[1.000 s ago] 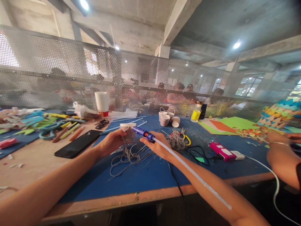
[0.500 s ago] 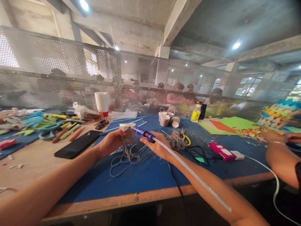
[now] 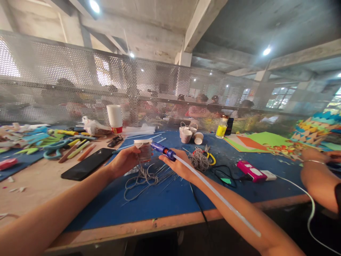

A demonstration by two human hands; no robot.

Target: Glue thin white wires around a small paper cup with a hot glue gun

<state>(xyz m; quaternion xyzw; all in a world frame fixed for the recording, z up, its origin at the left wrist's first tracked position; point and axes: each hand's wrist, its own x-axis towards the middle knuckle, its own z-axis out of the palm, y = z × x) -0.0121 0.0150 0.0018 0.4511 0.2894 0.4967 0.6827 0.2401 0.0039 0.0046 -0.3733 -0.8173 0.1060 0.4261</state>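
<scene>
Between the fingers of my left hand (image 3: pixel 125 160) is a small paper cup (image 3: pixel 145 151) with a pale rim, partly wrapped in grey cord. My right hand (image 3: pixel 178 163) is closed round a blue glue gun (image 3: pixel 163 150), its nozzle at the cup's upper right side. A long clear glue stick (image 3: pixel 218 192) runs back from the gun over my right forearm. Loose grey cord (image 3: pixel 142 181) lies on the blue mat below the cup. A bundle of grey cord (image 3: pixel 199 160) sits right of my right hand, beside yellow-handled scissors (image 3: pixel 212 159).
Small cups (image 3: pixel 186 135) stand behind my hands, near a yellow-labelled bottle (image 3: pixel 221 128). A black phone (image 3: pixel 87 163) and teal scissors (image 3: pixel 54 149) lie left. Right are a pink power bank (image 3: pixel 251 171), coloured paper (image 3: pixel 266 140) and another person's arms (image 3: pixel 317 174).
The cup in my left hand has turned slightly, and more of its side shows beside the nozzle. My right hand and the glue gun have hardly moved.
</scene>
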